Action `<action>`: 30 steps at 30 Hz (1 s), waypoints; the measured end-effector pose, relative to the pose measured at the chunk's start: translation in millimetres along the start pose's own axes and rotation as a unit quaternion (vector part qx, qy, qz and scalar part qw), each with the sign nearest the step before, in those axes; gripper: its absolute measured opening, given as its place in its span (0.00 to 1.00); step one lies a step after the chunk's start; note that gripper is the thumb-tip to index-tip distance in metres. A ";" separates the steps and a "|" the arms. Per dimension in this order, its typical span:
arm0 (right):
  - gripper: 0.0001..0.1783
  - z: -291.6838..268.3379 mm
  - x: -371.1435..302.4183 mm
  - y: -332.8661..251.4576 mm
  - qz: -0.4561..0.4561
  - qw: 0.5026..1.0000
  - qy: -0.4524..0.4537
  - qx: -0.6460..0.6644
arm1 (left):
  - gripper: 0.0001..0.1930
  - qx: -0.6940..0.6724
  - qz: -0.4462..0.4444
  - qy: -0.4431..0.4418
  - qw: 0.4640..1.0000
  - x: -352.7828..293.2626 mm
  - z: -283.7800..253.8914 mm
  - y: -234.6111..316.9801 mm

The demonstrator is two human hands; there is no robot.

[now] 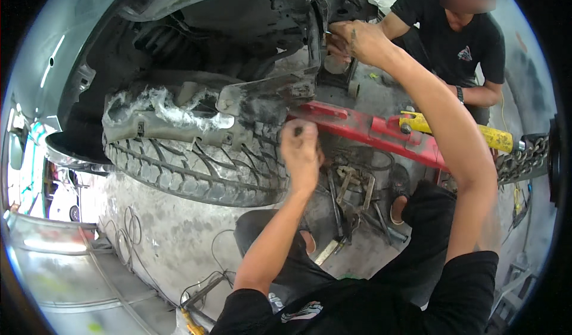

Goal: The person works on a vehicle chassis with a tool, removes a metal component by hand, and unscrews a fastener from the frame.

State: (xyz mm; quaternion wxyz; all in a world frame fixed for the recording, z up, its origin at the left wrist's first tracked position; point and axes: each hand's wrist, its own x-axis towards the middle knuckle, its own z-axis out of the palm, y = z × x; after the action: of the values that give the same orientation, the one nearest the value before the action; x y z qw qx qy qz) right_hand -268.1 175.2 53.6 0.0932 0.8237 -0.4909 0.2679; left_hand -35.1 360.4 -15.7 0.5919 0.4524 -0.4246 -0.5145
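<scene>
My left hand [301,153] is closed beside the tire and under the lower end of a dirty grey bracket-like panel [265,97]. A small dark spot shows within its curled fingers; what they hold, if anything, is unclear. Farther away, my right hand [363,42] reaches to the right edge of the vehicle's open wheel arch [314,37]. Its fingers are bent together at that edge, and whatever lies in them is hidden. A treaded tire [196,168] sits below the arch, with a grey, torn liner [170,123] showing white ragged material across its top.
A red jack arm [357,129] extends right, near a yellow bar [465,131] and a chain [524,162]. Several metal tools [351,198] lie between my feet. A co-worker [468,49] crouches at upper right. Cables [128,234] coil on the floor at left.
</scene>
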 end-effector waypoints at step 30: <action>0.15 -6.5 0.0 0.6 0.046 0.999 -0.009 -0.006 | 0.31 0.361 0.344 0.112 0.860 87.0 -52.1 76.4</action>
State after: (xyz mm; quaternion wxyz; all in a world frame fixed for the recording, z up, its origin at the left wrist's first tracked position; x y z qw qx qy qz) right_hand -270.9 177.6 59.0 0.0810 0.8021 -0.5306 0.2617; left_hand 42.0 283.9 49.8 0.5700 0.5143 -0.6398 -0.0350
